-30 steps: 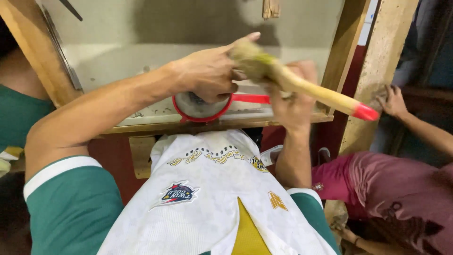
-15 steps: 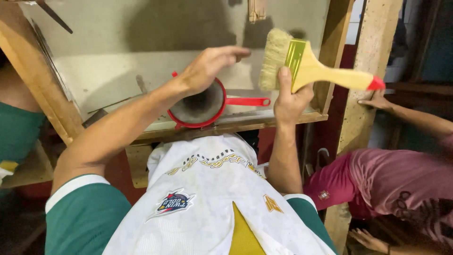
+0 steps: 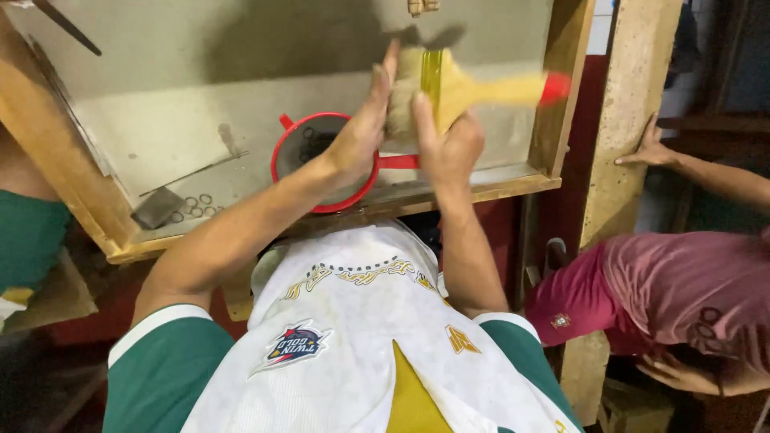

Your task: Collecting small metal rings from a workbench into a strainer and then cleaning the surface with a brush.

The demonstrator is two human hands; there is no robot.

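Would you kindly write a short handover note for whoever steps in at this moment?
Right hand: holds the paintbrush at its ferrule, yellow handle with red tip pointing right.
Left hand: open, fingers pressed against the bristles.
Both are above the red-rimmed pan on the wooden-framed tray. A flat scraper and small rings lie at the tray's left.
Done and left: not readable here; the brush is motion-blurred.
Another person's hand rests on the post at right.

Warm, dim indoor light. The brush (image 3: 473,84) and both hands blur with motion; a soft shadow falls on the panel (image 3: 200,96) above them.
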